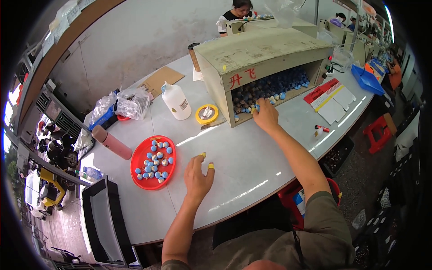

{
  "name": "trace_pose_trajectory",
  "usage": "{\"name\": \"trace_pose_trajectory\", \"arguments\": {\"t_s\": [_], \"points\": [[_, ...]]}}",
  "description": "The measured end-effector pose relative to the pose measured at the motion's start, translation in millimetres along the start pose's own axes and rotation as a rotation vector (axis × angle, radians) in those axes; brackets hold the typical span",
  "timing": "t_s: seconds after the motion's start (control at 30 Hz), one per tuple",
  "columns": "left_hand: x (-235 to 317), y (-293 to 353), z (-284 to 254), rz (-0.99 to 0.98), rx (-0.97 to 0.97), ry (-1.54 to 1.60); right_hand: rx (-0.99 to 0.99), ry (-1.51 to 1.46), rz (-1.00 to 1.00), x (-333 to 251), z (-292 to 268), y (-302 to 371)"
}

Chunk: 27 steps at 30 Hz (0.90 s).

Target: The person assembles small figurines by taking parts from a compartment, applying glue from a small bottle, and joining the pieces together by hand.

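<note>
My left hand (198, 176) hovers over the grey tabletop, thumb and forefinger apart, with yellow tape on the fingertips and nothing between them. Beside it, to the left, a round red tray (172, 176) holds several small blue-and-white balls (155, 157). At the front opening of a cream metal box (274, 54), my right hand (266, 116) reaches with its fingers curled in among the balls. Blue balls (288, 81) are heaped inside that box. What the right fingers pinch is partly hidden by the hand, and I cannot make it out.
A white bottle (177, 102), a yellow tape roll (207, 114) and a pink flask (112, 143) stand left of the box. A black bin (118, 211) sits at the left edge. Papers (330, 101) and a blue tray (366, 80) lie right. Another person (243, 11) sits behind the box.
</note>
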<state>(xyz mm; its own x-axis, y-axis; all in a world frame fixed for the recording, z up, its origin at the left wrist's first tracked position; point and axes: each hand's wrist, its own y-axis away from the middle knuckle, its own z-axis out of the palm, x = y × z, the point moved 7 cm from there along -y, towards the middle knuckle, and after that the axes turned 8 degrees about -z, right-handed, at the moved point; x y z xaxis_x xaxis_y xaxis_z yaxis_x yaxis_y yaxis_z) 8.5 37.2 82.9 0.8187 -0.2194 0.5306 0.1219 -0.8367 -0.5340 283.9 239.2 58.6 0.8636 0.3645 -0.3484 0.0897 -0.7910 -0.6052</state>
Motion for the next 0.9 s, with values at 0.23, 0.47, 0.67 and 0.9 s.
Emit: {"name": "trace_pose_trajectory", "arguments": {"t_s": [0.23, 0.47, 0.67, 0.9], "points": [[11, 9, 62, -0.044, -0.227, 0.275, -0.172, 0.069, -0.045, 2, 19, 17], [-22, 11, 83, -0.587, -0.437, 0.956, -0.593, -1.093, 0.208, -79, 29, 96], [-20, 27, 103, -0.582, -0.798, 1.091, -0.809, -1.312, 0.208, -114, 31, 129], [-26, 31, 106, -0.655, -0.650, 0.914, -0.542, -0.860, 0.012, -118, 18, 129]]}}
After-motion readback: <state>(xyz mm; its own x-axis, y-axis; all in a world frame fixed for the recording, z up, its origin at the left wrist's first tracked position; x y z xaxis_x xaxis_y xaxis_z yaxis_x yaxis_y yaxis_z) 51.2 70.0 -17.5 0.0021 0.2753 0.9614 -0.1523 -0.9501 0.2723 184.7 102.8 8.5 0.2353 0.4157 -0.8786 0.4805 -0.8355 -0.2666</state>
